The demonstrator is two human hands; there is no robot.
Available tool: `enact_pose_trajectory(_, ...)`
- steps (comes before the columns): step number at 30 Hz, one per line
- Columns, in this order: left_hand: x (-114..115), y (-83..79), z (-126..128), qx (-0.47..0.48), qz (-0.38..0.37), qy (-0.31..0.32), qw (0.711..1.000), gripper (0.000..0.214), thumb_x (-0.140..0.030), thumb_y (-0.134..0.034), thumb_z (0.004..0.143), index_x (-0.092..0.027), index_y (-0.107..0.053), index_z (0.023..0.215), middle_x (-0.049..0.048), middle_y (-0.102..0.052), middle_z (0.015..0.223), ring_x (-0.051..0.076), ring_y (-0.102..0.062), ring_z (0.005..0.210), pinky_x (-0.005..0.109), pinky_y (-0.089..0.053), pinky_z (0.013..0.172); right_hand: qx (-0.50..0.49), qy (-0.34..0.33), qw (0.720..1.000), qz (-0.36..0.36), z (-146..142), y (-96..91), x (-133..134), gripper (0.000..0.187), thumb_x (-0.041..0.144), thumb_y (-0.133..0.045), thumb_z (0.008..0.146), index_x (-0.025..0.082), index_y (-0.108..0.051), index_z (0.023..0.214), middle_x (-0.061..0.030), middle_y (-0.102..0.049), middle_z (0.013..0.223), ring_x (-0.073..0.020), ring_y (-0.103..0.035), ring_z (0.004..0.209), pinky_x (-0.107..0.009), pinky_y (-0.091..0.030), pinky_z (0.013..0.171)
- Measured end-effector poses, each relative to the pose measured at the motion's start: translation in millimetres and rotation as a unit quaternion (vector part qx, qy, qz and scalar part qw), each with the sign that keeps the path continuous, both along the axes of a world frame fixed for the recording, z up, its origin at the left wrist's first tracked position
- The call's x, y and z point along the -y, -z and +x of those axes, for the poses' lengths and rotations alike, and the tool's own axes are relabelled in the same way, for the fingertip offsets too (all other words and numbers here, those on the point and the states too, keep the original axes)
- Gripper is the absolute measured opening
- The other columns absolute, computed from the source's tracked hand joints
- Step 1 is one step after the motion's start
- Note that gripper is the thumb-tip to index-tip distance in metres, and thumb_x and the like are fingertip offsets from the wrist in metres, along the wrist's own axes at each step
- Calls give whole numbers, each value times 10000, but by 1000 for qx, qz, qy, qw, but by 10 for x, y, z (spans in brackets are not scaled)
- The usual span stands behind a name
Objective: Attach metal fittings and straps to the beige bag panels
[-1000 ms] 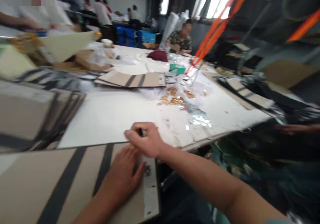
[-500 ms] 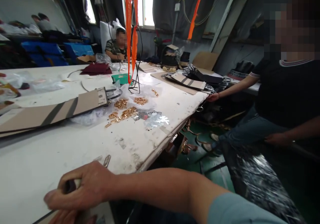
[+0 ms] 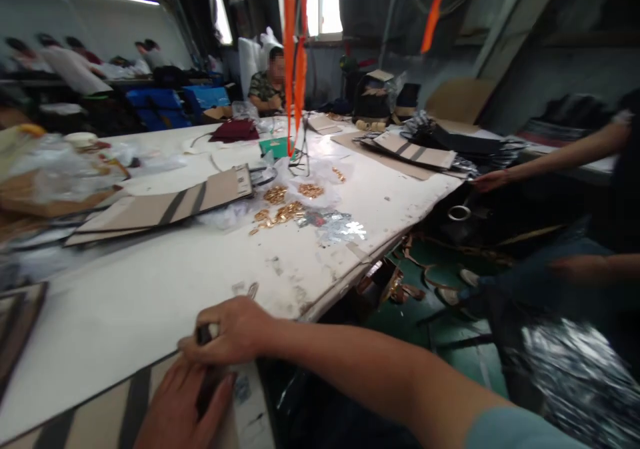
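Observation:
My right hand (image 3: 233,332) is closed, its fingers curled round a small dark object with a pale part, mostly hidden in the grip. Just below it, my left hand (image 3: 183,405) lies with fingers stretched out on a beige panel (image 3: 103,412) with dark stripes, at the table's near edge. The two hands are close together at the panel's far corner. Beyond my right hand, a small oval metal piece (image 3: 253,291) lies on the white table (image 3: 140,302).
Gold metal fittings (image 3: 287,212) lie in piles mid-table beside flat silver pieces (image 3: 340,227). Striped panels (image 3: 165,209) are stacked at left, more (image 3: 415,150) at far right. Orange straps (image 3: 295,55) hang over the table. A co-worker's hand (image 3: 493,181) is by the right edge.
The view has swung left and down, bringing more of the near striped panel into sight. My left hand, mostly hidden before, now shows on the panel. My right hand stays closed.

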State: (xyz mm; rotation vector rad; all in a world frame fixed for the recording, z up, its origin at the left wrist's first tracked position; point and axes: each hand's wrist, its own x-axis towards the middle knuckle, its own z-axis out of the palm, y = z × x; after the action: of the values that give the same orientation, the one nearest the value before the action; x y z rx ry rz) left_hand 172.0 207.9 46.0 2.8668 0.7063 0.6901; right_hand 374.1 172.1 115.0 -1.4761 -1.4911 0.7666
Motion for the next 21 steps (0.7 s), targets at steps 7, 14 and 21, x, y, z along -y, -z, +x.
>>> enact_pose_trajectory(7, 505, -437, -51, -50, -65, -51, 995, 497, -317, -589, 974, -150, -504, 1434, 168, -519, 1525, 312, -451, 1444, 528, -393, 1221, -5, 8, 996, 90, -109, 90, 105, 367, 429, -614, 882, 208, -496, 613, 43, -481, 586, -123, -439, 586, -265, -339, 601)
enact_pose_trajectory(14, 1121, -423, -399, -70, -85, 33, 993, 1028, -741, -738, 780, -142, -393, 1540, 210, -442, 1600, 374, -356, 1515, 585, -265, 1275, -80, 47, 994, 61, -29, 34, 184, 422, 451, -643, 889, 213, -478, 582, 57, -438, 531, -117, -402, 542, -271, -343, 562)
enact_pose_trajectory(21, 1263, -285, -441, -168, -103, 9, 980, 927, -404, -763, 824, -188, -312, 1604, 135, -245, 1718, 324, -164, 1600, 518, -100, 1320, -213, 86, 971, 67, 60, 158, 264, 423, 499, -682, 931, 206, -549, 656, 42, -545, 524, -117, -457, 468, -244, -400, 470)
